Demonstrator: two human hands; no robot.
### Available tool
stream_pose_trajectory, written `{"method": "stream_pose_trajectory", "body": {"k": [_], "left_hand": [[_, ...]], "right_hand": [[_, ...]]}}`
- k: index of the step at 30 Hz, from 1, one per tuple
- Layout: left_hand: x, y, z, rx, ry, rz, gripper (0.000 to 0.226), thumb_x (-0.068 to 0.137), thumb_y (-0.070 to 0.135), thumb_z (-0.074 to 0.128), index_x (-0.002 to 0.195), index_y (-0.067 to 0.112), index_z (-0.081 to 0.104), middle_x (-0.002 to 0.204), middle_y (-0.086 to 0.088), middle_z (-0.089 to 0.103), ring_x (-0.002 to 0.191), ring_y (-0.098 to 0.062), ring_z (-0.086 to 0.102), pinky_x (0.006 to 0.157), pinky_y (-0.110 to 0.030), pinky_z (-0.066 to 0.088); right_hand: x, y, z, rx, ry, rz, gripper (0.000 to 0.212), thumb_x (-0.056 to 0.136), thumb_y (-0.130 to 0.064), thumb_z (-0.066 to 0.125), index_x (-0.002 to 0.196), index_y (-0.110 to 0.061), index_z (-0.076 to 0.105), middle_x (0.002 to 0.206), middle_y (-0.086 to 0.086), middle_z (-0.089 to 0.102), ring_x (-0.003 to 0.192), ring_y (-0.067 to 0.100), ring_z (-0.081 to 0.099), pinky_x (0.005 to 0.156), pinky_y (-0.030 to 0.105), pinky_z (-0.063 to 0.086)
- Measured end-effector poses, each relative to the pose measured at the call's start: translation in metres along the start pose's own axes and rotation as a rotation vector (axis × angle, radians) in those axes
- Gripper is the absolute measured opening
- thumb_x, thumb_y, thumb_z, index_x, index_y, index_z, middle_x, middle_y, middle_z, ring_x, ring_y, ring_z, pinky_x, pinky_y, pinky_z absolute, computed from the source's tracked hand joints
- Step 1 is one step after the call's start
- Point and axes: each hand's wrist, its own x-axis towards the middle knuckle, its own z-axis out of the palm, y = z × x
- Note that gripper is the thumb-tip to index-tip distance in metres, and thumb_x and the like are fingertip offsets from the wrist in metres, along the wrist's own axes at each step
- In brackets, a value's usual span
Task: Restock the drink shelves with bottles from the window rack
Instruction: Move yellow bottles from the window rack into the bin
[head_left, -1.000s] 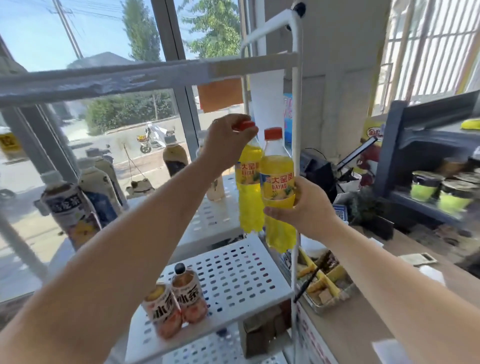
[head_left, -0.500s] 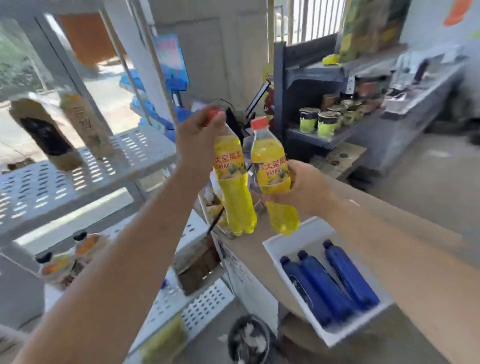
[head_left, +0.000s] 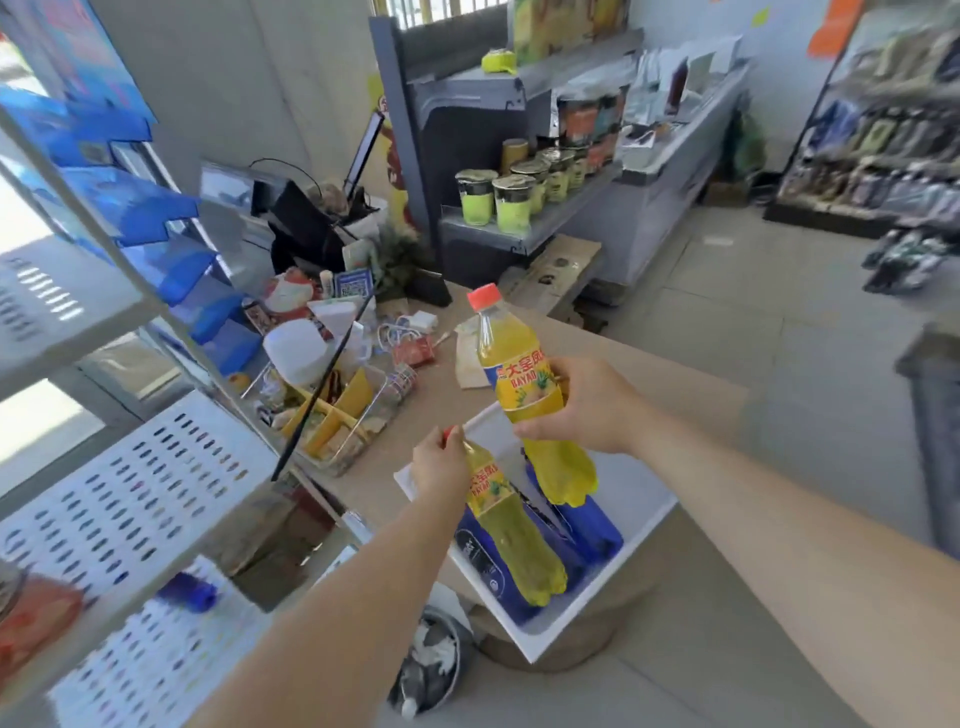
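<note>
My left hand (head_left: 439, 467) grips the red-capped neck of a yellow drink bottle (head_left: 511, 530), whose lower end hangs down into a white tray (head_left: 597, 618). My right hand (head_left: 587, 405) holds a second yellow bottle (head_left: 524, 384) by its labelled middle, upright, just above the tray's far side. Blue bottles (head_left: 592, 525) lie in the tray under both yellow ones. The white perforated window rack (head_left: 130, 499) stands at the left.
A wooden counter (head_left: 649, 364) carries the tray, a wire basket (head_left: 337, 415) of small goods and cluttered items near a till screen (head_left: 363, 150). A grey shelf (head_left: 524, 228) with green-lidded cups stands behind. A bin (head_left: 431, 660) sits on the floor below.
I turned from the window rack toward the counter. Both hands carried the yellow bottles down over the white tray; the left bottle dropped lower than the right one.
</note>
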Motion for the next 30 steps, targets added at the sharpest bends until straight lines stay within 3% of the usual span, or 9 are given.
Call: {"method": "stream_pose_trajectory", "body": {"k": [5, 9, 11, 15, 17, 20, 23, 25, 30], "left_hand": [[0.0, -0.013, -0.001, 0.5, -0.116, 0.093, 0.026, 0.1, 0.021, 0.044, 0.083, 0.008, 0.06, 0.078, -0.013, 0.062, 0.087, -0.036, 0.065, 0.071, -0.035, 0.051], [-0.006, 0.008, -0.015, 0.328, -0.072, 0.108, 0.038, 0.095, 0.005, 0.049, 0.131, 0.006, 0.062, 0.123, -0.013, 0.066, 0.097, -0.024, 0.063, 0.069, -0.022, 0.044], [-0.007, 0.013, -0.022, 0.221, -0.052, 0.1, 0.038, 0.096, 0.004, 0.047, 0.13, 0.008, 0.062, 0.127, -0.006, 0.064, 0.086, -0.014, 0.058, 0.06, -0.009, 0.042], [-0.008, 0.005, -0.029, 0.111, -0.035, 0.102, 0.033, 0.095, 0.011, 0.048, 0.122, 0.015, 0.066, 0.121, -0.003, 0.067, 0.102, -0.018, 0.058, 0.074, -0.019, 0.044], [-0.011, 0.0, -0.027, 0.054, -0.046, 0.069, 0.03, 0.095, 0.012, 0.048, 0.116, 0.019, 0.067, 0.115, 0.0, 0.068, 0.099, -0.02, 0.061, 0.07, -0.024, 0.052], [-0.018, -0.006, -0.022, -0.028, -0.048, 0.051, 0.023, 0.095, 0.011, 0.049, 0.106, 0.022, 0.066, 0.108, 0.002, 0.07, 0.093, -0.023, 0.064, 0.084, -0.037, 0.055], [-0.022, -0.011, -0.026, -0.084, -0.043, 0.035, 0.028, 0.094, 0.006, 0.048, 0.109, 0.017, 0.068, 0.107, 0.001, 0.07, 0.087, -0.015, 0.061, 0.076, -0.029, 0.051], [-0.021, -0.01, -0.035, -0.126, -0.017, 0.04, 0.028, 0.093, 0.004, 0.048, 0.105, 0.019, 0.068, 0.106, 0.0, 0.07, 0.091, -0.015, 0.062, 0.071, -0.026, 0.047], [-0.016, 0.005, -0.084, -0.238, 0.058, 0.084, 0.024, 0.092, 0.004, 0.055, 0.104, 0.021, 0.068, 0.098, 0.006, 0.069, 0.097, -0.015, 0.064, 0.088, -0.031, 0.051]], "right_hand": [[0.004, 0.009, 0.005, 0.003, -0.092, 0.031, 0.037, 0.068, -0.031, 0.09, 0.09, -0.038, 0.062, 0.093, -0.013, 0.071, 0.085, 0.0, 0.066, 0.08, 0.026, 0.056], [0.006, 0.026, 0.03, -0.055, -0.194, 0.132, 0.035, 0.071, -0.036, 0.087, 0.095, -0.035, 0.062, 0.09, -0.017, 0.068, 0.082, -0.002, 0.063, 0.07, 0.02, 0.052], [0.009, 0.038, 0.042, -0.127, -0.219, 0.192, 0.039, 0.069, -0.043, 0.087, 0.098, -0.03, 0.066, 0.091, -0.013, 0.069, 0.083, 0.002, 0.064, 0.069, 0.022, 0.052], [0.017, 0.066, 0.062, -0.251, -0.245, 0.327, 0.048, 0.063, -0.052, 0.084, 0.102, -0.026, 0.071, 0.096, -0.005, 0.073, 0.09, 0.015, 0.068, 0.086, 0.037, 0.057], [0.02, 0.08, 0.07, -0.361, -0.249, 0.395, 0.052, 0.06, -0.057, 0.081, 0.099, -0.026, 0.069, 0.096, -0.001, 0.071, 0.089, 0.019, 0.067, 0.082, 0.036, 0.057], [0.016, 0.087, 0.082, -0.497, -0.218, 0.442, 0.035, 0.069, -0.049, 0.072, 0.085, -0.019, 0.062, 0.088, 0.003, 0.066, 0.082, 0.022, 0.065, 0.062, 0.028, 0.048], [0.015, 0.076, 0.085, -0.511, -0.089, 0.371, 0.031, 0.08, -0.047, 0.064, 0.091, -0.019, 0.056, 0.085, 0.0, 0.061, 0.074, 0.019, 0.059, 0.051, 0.026, 0.037], [0.022, 0.06, 0.084, -0.346, -0.03, 0.301, 0.025, 0.081, -0.044, 0.063, 0.084, -0.02, 0.056, 0.081, -0.003, 0.06, 0.072, 0.019, 0.058, 0.055, 0.029, 0.042], [0.043, -0.021, 0.099, -0.06, -0.058, -0.038, 0.013, 0.085, -0.031, 0.068, 0.083, -0.018, 0.065, 0.075, -0.007, 0.062, 0.072, 0.01, 0.056, 0.065, 0.025, 0.045]]}}
